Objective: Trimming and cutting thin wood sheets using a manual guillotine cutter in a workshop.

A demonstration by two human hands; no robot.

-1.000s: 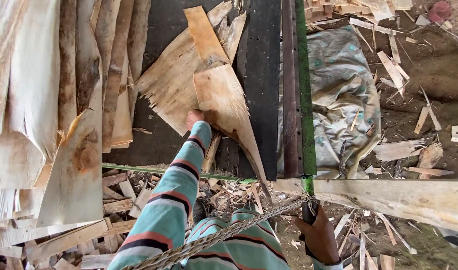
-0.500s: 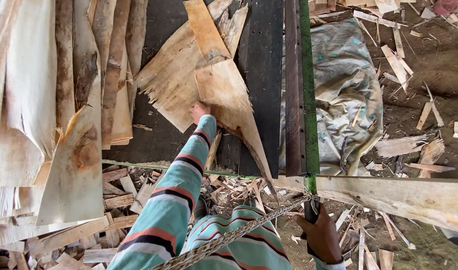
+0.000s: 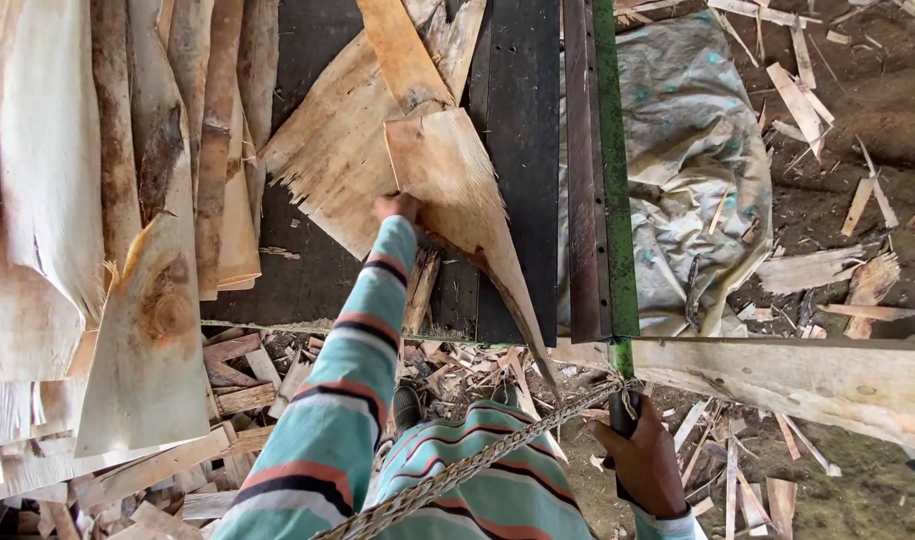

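Left hand [image 3: 398, 208] pinches the veneer sheet [image 3: 458, 190]; right hand [image 3: 643, 462] grips a handle [image 3: 624, 420]. The brittle sheet could split if tugged.

left hand [image 3: 398, 208] fingers hidden under veneer sheet [image 3: 458, 190]; right hand [image 3: 646, 462] covers dark handle; rope [image 3: 478, 465] cut off at bottom edge

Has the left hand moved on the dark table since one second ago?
No clear move. The left hand stays on the triangular veneer sheet, equally far from the green bar.
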